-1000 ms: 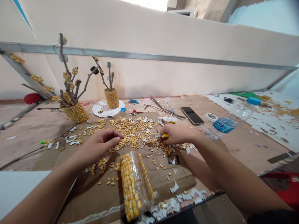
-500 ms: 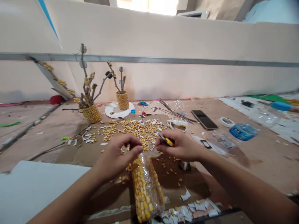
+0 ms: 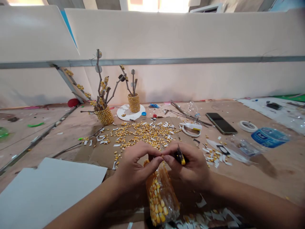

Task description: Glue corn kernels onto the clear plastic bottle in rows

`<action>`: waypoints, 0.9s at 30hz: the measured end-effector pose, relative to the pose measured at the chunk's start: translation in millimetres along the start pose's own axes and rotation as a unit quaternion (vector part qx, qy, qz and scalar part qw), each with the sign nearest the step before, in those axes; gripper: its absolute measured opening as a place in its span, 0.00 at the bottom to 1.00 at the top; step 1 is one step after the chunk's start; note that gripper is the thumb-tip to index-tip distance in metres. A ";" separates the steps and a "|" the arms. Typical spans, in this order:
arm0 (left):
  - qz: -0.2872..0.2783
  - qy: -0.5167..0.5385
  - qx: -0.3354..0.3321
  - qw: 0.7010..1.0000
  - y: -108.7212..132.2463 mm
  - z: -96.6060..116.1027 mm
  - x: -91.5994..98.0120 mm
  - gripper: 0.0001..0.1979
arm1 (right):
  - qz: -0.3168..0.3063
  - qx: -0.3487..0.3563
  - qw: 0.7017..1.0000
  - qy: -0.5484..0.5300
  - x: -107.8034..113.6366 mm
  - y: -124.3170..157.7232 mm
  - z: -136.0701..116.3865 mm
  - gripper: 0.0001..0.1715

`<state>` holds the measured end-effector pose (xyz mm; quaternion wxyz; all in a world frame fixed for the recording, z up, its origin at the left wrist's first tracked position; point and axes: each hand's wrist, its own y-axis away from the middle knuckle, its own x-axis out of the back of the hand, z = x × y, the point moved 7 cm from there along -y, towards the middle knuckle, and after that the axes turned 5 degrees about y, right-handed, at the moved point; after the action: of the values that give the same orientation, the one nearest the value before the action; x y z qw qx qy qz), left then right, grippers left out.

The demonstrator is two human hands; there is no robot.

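Observation:
My left hand point(image 3: 137, 163) and my right hand point(image 3: 194, 165) meet at the fingertips in the middle, above a clear plastic bottle point(image 3: 170, 195). Rows of yellow corn kernels point(image 3: 157, 203) cover part of the bottle's side, and the rest of its wall is bare. A small black-and-yellow utility knife point(image 3: 181, 157) is tucked in the fingers of my right hand. Both thumbs and forefingers pinch at one spot; whatever lies between them is too small to make out. Behind my hands, loose corn kernels point(image 3: 145, 132) are spread over a cardboard sheet point(image 3: 96, 154).
Kernel-covered pots with twigs stand behind: a larger pot point(image 3: 105, 116) and a smaller pot point(image 3: 134, 103). A glue bottle point(image 3: 190, 126), phone point(image 3: 221, 123), tape roll point(image 3: 247, 126) and blue-labelled bottle point(image 3: 269, 137) lie rightward. White board point(image 3: 59, 190) is at left; paper scraps lie in front.
My right hand has moved in to meet my left hand's fingertips, still with the knife. The view has shifted, so the table things appear further right.

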<state>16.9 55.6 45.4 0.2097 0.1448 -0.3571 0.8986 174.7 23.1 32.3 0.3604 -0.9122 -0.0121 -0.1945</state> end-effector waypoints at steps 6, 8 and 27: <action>0.039 0.055 0.049 0.997 1.1 -5.9 6.0 0.04 | -0.075 0.009 0.995 0.060 3.8 -7.4 -0.3 0.16; 0.045 0.078 0.056 0.994 2.1 -7.4 7.9 0.04 | -0.100 0.033 0.989 0.103 3.8 -8.1 0.2 0.26; -0.006 0.065 0.011 0.998 2.0 2.9 -1.3 0.04 | -0.190 0.060 0.964 0.173 -11.4 -0.2 3.4 0.36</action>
<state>17.4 51.9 45.8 0.2363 0.0907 -0.3319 0.9087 165.3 26.9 26.1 0.3675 -0.8220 -0.1345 -0.4137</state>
